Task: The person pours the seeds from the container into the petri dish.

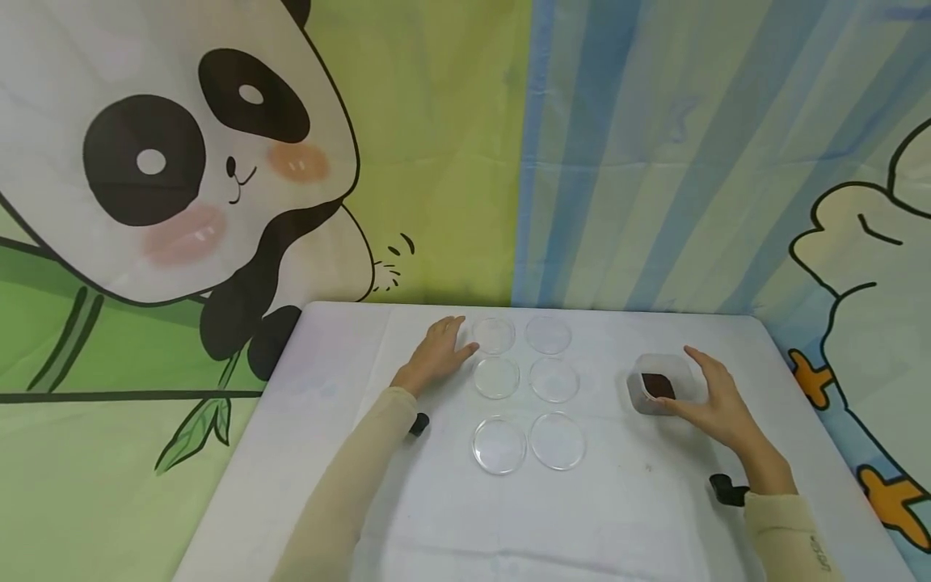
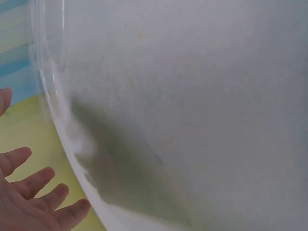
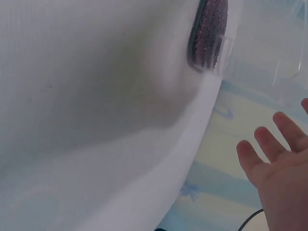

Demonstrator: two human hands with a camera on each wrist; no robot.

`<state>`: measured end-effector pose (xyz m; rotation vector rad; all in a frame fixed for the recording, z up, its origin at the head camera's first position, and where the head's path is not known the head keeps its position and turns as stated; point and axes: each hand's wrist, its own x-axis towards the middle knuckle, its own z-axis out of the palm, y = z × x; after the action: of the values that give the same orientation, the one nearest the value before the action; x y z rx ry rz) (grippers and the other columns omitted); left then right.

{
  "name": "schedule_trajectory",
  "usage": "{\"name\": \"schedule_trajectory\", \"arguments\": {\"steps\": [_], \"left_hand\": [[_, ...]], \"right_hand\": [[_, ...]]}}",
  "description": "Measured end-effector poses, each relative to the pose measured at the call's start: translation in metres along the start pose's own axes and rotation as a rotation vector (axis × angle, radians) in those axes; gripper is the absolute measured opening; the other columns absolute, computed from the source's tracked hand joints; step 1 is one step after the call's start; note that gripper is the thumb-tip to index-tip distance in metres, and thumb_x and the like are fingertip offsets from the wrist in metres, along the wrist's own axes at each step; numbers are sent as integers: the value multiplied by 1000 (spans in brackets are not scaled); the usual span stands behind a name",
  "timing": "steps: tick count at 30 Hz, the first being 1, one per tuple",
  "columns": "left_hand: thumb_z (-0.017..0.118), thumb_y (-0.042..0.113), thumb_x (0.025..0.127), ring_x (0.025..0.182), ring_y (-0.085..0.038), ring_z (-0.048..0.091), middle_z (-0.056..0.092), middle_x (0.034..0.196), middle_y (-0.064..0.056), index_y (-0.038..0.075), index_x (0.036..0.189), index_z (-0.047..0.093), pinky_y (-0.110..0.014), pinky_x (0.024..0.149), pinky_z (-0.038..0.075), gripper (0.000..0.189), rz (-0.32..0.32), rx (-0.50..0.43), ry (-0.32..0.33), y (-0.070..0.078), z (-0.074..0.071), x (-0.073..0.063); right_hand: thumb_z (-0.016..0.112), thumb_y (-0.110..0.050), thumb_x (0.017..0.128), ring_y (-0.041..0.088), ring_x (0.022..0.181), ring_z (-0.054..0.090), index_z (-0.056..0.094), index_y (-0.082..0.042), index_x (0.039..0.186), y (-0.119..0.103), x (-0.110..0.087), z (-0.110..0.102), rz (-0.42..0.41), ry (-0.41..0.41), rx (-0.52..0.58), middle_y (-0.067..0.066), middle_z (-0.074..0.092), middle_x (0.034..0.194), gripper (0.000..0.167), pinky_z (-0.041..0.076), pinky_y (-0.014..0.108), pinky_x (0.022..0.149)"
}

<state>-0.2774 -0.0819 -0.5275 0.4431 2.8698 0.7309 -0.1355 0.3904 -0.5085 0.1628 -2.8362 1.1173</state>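
Note:
Several clear round shallow dishes lie on a white table in two columns. My left hand, fingers spread, hovers beside the far-left clear dish; whether the thumb touches its rim is hard to tell. The left wrist view shows the left fingers extended, holding nothing, with clear rims beyond. Over on the right, a clear plastic box has a dark brown piece in it. My right hand is around the box's right side, thumb in front; in the right wrist view its fingers look straight and apart from the box.
The white table has its far edge against a hanging printed cloth. A black wrist-camera piece sits below the right wrist, another below the left.

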Motion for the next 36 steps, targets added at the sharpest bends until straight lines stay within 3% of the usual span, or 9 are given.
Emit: {"name": "schedule_trajectory", "arguments": {"steps": [4, 11, 17, 26, 36], "left_hand": [[54, 57, 98, 146, -37, 24, 28, 159, -19, 10, 157, 30, -51, 116, 25, 79, -1, 27, -7, -4, 4, 9], [57, 60, 95, 145, -43, 23, 26, 159, -23, 14, 159, 28, -55, 116, 21, 84, -32, 93, -59, -8, 5, 18], [55, 63, 95, 145, -45, 20, 23, 159, -24, 22, 161, 24, -60, 116, 17, 83, -27, 107, -101, -5, 3, 21], [51, 70, 91, 145, -48, 17, 22, 160, -24, 38, 160, 20, -69, 112, 13, 82, -18, 182, -131, -5, 5, 27], [48, 74, 90, 145, -49, 15, 21, 160, -23, 41, 159, 20, -74, 108, 12, 82, -19, 206, -134, -2, 9, 28]], "right_hand": [[84, -37, 83, 59, 139, 16, 6, -13, 162, 6, 1, 0, 77, -92, 57, 30, 9, 161, 114, 23, 82, 93], [84, -34, 83, 60, 140, 16, -3, -20, 162, 18, 4, 6, 100, -177, 112, 26, 6, 163, 118, 25, 78, 98], [85, -33, 83, 59, 141, 13, -8, -24, 161, 22, 4, 7, 116, -192, 152, 29, 13, 161, 122, 23, 80, 96], [83, -30, 84, 56, 139, 22, -8, -18, 161, 23, 9, 7, 97, -211, 179, 32, 18, 157, 120, 26, 77, 98], [80, -23, 88, 56, 140, 19, -3, -13, 160, 24, 8, 2, 103, -241, 238, 30, 16, 158, 111, 22, 79, 98]]}}
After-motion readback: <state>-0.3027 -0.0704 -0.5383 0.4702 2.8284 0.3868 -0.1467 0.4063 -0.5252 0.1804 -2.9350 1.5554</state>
